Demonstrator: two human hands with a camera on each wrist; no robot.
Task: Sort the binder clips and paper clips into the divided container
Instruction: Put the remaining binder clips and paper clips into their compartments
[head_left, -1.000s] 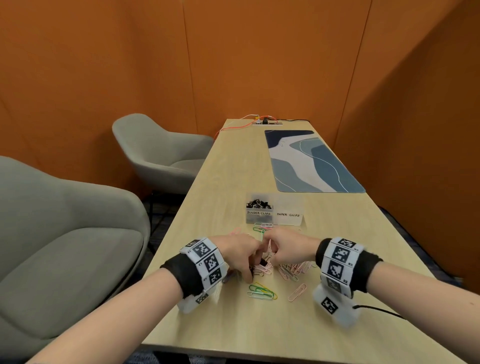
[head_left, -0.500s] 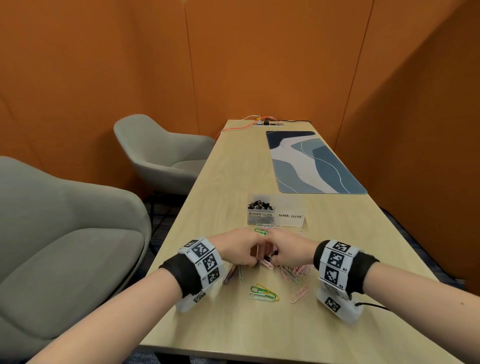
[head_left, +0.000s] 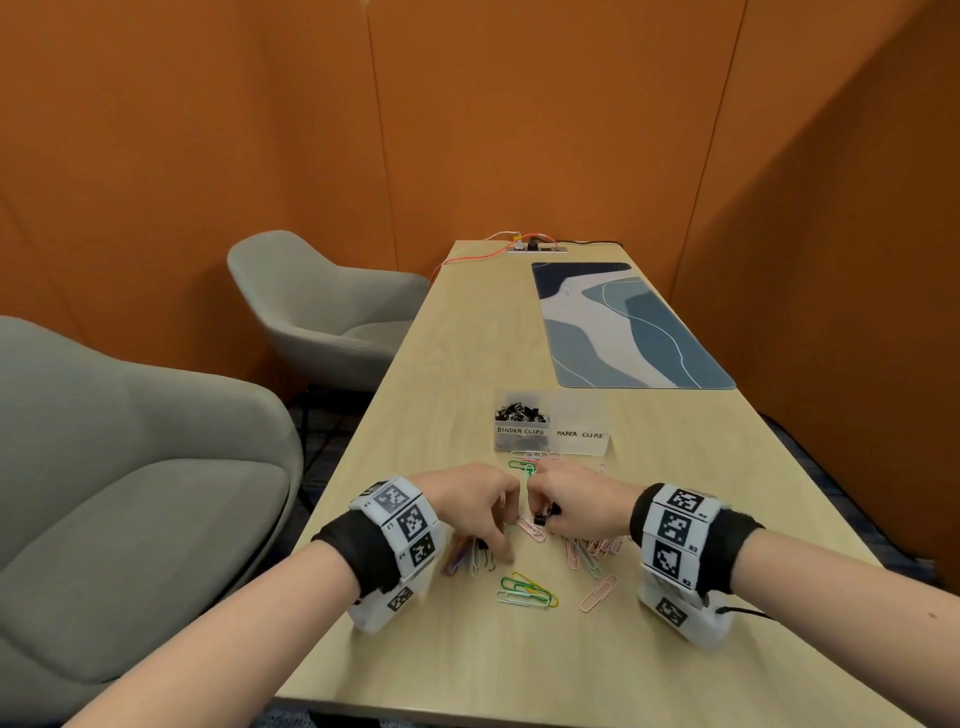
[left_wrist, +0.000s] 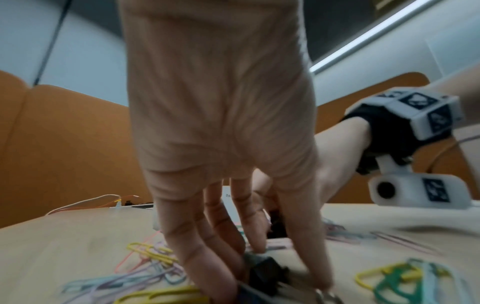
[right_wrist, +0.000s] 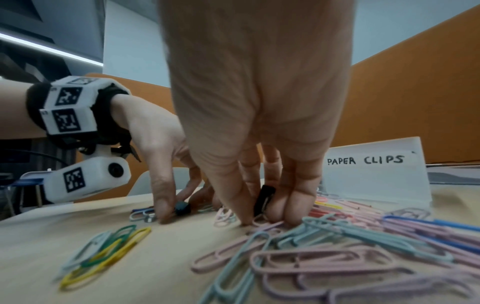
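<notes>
Both hands work in a loose pile of coloured paper clips (head_left: 592, 553) on the wooden table (head_left: 467, 665). My right hand (head_left: 546, 519) pinches a small black binder clip (right_wrist: 263, 198) between thumb and fingers, just above the pile. My left hand (head_left: 496, 545) has its fingers curled down around another black binder clip (left_wrist: 265, 269) on the table. Behind the hands stands the clear divided container (head_left: 597, 447). Its left half, labelled BINDER CLIPS, holds several black clips (head_left: 519, 414). The half labelled PAPER CLIPS (right_wrist: 374, 170) looks empty.
A green and yellow bunch of paper clips (head_left: 524, 592) and one pink clip (head_left: 597, 592) lie nearer to me. A blue desk mat (head_left: 623, 327) and a socket with cables (head_left: 535, 248) lie further back. Grey chairs (head_left: 322, 312) stand left of the table.
The hands stay together over the pile. My left fingers have dropped back toward me onto a black clip. The right hand keeps its black clip pinched and has barely shifted.
</notes>
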